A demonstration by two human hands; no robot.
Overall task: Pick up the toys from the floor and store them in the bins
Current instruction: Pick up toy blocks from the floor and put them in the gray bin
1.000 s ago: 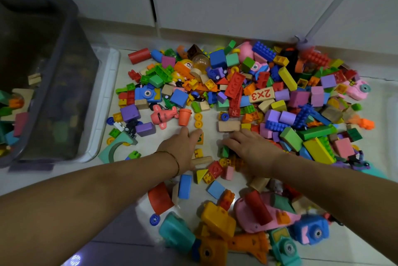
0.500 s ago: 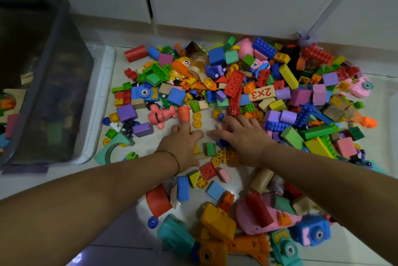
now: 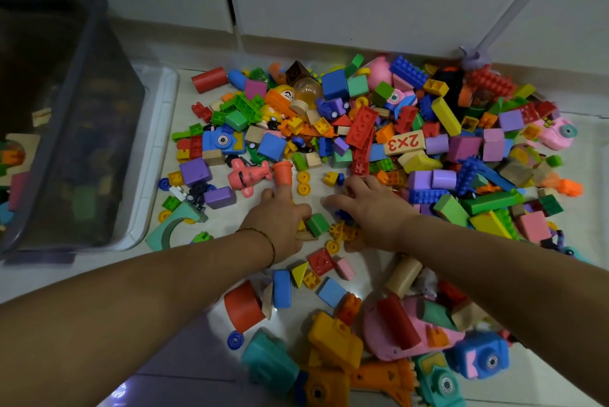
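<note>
Your hands have slid forward and drawn closer together. Your left hand [image 3: 280, 218] now has a fingertip against the orange cup [image 3: 283, 172]. Your right hand [image 3: 372, 212] has moved up over the wooden block that lay ahead of it. The green block [image 3: 318, 224] has shifted from your right hand to beside your left thumb.

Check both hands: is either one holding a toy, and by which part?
Nothing plainly held. The left hand and right hand lie palm down over small blocks; a green block sits by the left thumb, any grip hidden.
</note>
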